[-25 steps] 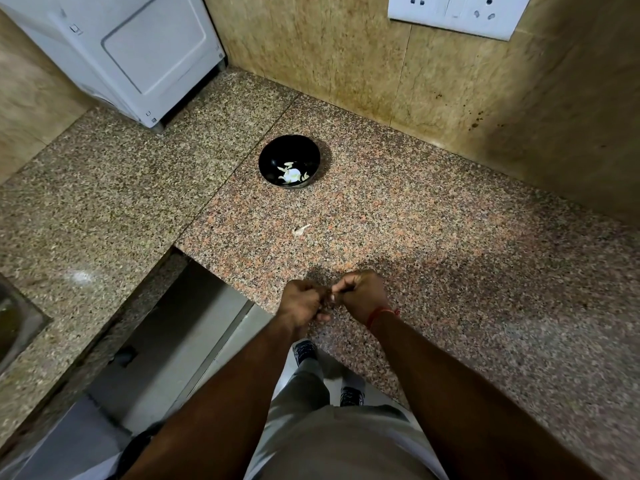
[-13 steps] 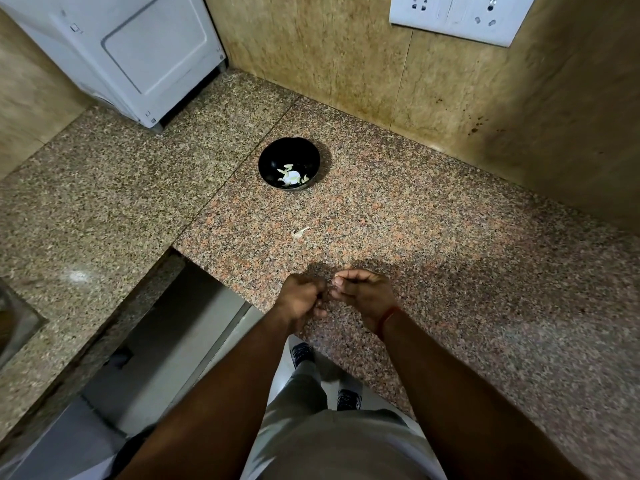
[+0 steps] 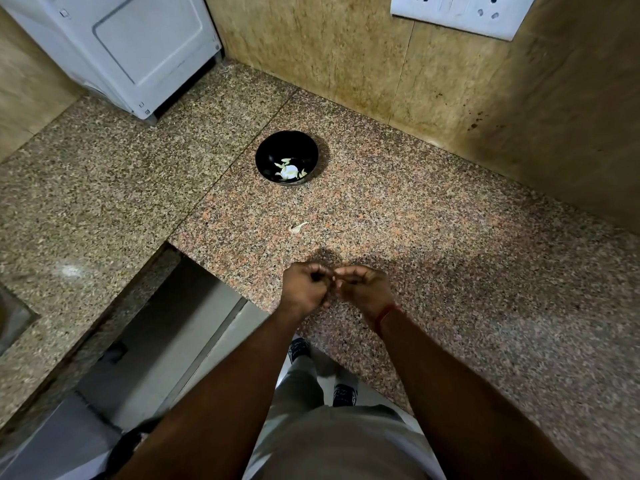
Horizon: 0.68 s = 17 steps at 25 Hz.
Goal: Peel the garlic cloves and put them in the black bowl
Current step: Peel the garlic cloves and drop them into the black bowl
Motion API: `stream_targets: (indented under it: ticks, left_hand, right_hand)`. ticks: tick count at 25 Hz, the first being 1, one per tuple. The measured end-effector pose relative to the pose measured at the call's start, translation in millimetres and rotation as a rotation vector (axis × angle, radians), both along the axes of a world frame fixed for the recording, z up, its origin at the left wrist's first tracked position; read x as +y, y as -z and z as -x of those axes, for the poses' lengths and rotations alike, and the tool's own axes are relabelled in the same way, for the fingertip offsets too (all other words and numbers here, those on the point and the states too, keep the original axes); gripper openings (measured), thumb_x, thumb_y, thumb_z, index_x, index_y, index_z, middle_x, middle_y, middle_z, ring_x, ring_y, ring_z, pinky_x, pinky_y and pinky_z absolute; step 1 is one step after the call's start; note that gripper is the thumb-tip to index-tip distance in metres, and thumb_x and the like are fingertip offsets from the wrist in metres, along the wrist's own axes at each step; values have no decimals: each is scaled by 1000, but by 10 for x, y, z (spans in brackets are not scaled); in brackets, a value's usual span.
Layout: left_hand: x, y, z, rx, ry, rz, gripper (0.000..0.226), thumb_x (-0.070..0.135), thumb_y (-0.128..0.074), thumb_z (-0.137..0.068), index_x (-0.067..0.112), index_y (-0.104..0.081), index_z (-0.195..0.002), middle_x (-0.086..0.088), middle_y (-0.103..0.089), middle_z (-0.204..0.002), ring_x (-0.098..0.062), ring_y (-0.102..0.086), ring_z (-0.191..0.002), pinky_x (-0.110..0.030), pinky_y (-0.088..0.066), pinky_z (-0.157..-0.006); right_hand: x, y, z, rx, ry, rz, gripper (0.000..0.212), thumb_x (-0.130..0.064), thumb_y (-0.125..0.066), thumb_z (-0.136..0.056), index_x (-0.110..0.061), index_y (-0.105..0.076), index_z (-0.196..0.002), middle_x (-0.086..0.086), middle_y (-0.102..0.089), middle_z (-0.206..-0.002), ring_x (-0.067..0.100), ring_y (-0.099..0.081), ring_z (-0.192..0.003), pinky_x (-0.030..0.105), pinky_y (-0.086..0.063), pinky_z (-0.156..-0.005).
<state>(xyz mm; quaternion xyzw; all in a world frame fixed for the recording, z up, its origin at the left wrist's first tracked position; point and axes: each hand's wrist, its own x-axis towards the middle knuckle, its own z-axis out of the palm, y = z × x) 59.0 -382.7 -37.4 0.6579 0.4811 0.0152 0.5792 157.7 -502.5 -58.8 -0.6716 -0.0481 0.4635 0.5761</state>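
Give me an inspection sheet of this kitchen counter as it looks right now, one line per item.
Surface: speckled granite counter, L-shaped, with a seam between slabs.
Job's things: black bowl holding pale garlic pieces; one garlic piece lying loose on the counter between bowl and hands.
Clutter: nothing seen.
Hands: left hand and right hand curled, fingertips meeting over the counter edge; whatever they pinch is too small to tell.
Cables: nothing seen.
Surroundings: white appliance at the back left, socket plate on the stained tiled wall, sink edge at far left.
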Motion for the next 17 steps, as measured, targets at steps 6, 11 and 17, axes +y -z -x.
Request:
stream_targets:
  ticks: [6, 11, 17]
  left_hand:
    - [20, -54, 59, -55, 19, 49, 4, 1, -72, -92, 1, -75, -95, -12, -73, -83, -12, -69, -54, -27, -56, -46]
    - [69, -102, 48, -21, 16, 64, 7, 1, -71, -93, -5, -72, -96, -13, -70, -79, -12, -65, -49, -26, -54, -43]
    - [79, -126, 58, -39, 77, 62, 8, 0, -70, -93, -8, -70, -94, -10, -65, -74, -11, -63, -46, -28, -55, -44]
  right_hand:
    - [-4, -65, -48, -112, -56, -3, 16, 7, -71, -86, 1, -75, -101, 16, -76, -100, 17, -70, -84, 33, -62, -81]
    - [24, -30, -72, -197, -97, -8, 15, 5, -76, -83, -5, -78, -95, 9, -78, -93, 18, -72, -85, 34, -61, -82]
    - [45, -47, -124, -256, -135, -25, 19, 10, -79, -78, -8, -79, -86, 12, -78, -91, 27, -74, -88, 44, -62, -87]
